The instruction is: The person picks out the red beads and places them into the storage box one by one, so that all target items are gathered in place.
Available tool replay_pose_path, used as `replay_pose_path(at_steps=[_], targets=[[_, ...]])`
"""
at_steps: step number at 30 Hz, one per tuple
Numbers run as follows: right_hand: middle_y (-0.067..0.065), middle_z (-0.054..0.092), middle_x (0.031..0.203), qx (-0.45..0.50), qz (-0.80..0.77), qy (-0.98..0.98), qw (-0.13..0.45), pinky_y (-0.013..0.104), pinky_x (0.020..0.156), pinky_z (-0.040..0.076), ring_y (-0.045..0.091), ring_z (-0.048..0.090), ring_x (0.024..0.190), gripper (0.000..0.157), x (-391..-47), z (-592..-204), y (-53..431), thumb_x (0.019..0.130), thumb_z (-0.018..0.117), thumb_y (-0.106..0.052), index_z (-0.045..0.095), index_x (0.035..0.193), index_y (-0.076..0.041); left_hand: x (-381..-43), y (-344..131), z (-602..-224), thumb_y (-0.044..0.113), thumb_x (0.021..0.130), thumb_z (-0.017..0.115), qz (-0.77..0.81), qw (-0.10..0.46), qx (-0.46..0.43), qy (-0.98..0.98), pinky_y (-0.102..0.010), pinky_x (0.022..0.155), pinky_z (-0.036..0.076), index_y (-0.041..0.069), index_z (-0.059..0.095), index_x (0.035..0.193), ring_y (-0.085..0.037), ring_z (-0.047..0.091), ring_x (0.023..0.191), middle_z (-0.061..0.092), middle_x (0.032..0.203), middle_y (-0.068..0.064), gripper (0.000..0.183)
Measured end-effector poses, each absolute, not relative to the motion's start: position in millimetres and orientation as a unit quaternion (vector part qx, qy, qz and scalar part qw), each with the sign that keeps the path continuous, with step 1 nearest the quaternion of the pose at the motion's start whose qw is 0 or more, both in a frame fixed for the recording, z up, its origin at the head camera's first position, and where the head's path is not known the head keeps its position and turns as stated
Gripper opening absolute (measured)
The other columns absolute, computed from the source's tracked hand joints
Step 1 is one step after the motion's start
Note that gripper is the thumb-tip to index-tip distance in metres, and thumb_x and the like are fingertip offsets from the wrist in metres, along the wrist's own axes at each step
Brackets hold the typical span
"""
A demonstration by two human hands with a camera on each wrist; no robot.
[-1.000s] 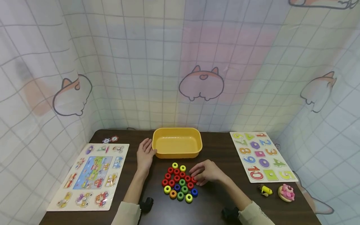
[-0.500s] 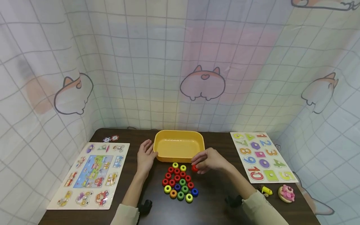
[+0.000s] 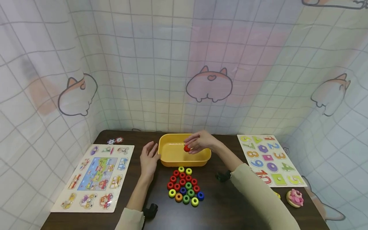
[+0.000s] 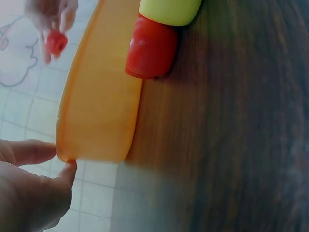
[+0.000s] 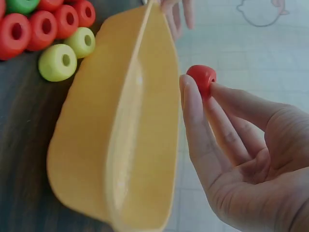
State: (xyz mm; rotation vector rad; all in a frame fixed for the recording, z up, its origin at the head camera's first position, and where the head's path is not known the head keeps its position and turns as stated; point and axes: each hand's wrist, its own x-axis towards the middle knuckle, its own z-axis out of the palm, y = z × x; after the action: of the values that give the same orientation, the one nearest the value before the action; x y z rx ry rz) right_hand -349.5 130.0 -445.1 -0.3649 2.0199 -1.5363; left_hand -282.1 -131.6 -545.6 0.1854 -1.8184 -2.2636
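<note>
Red bead (image 3: 187, 148) hangs above the yellow tray (image 3: 184, 164), pinched by the right hand (image 3: 201, 141), as the left hand (image 3: 148, 161) touches its end, fingers loose: seemingly the delivery step, calling next for lowering and release.

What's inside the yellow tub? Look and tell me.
The yellow tub shows only bare yellow inside at the left and front. The right hand, pinching a red bead above it, covers the back right part; what lies there cannot be seen.
</note>
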Motion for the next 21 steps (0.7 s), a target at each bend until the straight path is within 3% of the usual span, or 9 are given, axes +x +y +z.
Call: replay_pose_path(at_steps=[5, 11, 21], targets=[[0.014, 0.072, 0.108, -0.126, -0.561, 0.766, 0.286, 0.058, 0.086, 0.053, 0.04, 0.07, 0.089, 0.034, -372, -451, 102, 0.089, 0.067, -0.003, 0.064, 0.123, 0.004, -285, -136, -546, -0.015, 0.086, 0.058, -0.783, 0.135, 0.063, -0.604, -0.025, 0.098, 0.049, 0.014, 0.044, 0.139, -0.02, 0.049, 0.132, 0.041, 0.149, -0.01, 0.062], [0.017, 0.072, 0.103, -0.085, -0.556, 0.773, 0.295, 0.058, 0.089, 0.051, 0.042, 0.07, 0.09, 0.033, -388, -465, 77, 0.089, 0.067, -0.001, 0.065, 0.121, 0.005, -284, -133, -549, -0.016, 0.085, 0.058, -0.797, 0.12, 0.05, -0.59, -0.029, 0.101, 0.047, 0.01, 0.042, 0.139, -0.024, 0.048, 0.133, 0.04, 0.149, -0.017, 0.063], [0.02, 0.072, 0.102, -0.078, -0.532, 0.797, 0.275, 0.054, 0.084, 0.056, 0.045, 0.068, 0.091, 0.027, -399, -492, 29, 0.087, 0.068, 0.002, 0.07, 0.113, 0.004, -282, -136, -542, -0.019, 0.085, 0.055, -0.809, 0.108, 0.038, -0.576, -0.032, 0.105, 0.044, 0.011, 0.043, 0.141, -0.025, 0.046, 0.134, 0.045, 0.145, -0.012, 0.064]])
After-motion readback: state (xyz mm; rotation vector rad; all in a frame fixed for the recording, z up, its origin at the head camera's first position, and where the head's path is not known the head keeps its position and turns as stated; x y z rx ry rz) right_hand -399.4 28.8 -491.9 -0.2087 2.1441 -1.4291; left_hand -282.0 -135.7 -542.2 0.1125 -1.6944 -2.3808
